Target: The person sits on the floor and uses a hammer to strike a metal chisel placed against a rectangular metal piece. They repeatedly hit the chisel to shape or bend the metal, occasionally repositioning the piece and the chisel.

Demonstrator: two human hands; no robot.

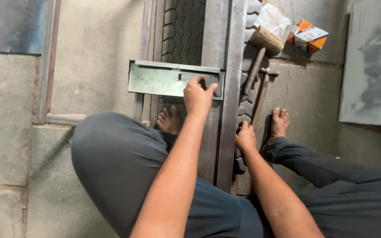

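I squat over long steel bars (232, 110) that lie on a tyre tread strip (184, 31) on the concrete floor. My left hand (198, 94) presses on the right part of a flat grey-green metal plate (155, 80) laid across the bars, fingers curled at its edge. At the lower end of a small hammer (261, 94), my right hand (245, 136) grips the wooden handle; the steel head rests near the bars. Both my bare feet show, one under the plate, one right of the hammer.
A wooden mallet (261, 48) lies beside the hammer, its head near a crumpled clear plastic bag (273, 18). An orange and white carton (308, 36) sits at the top right. A grey sheet (371, 66) lies at the right, a steel frame tube (49, 61) at the left.
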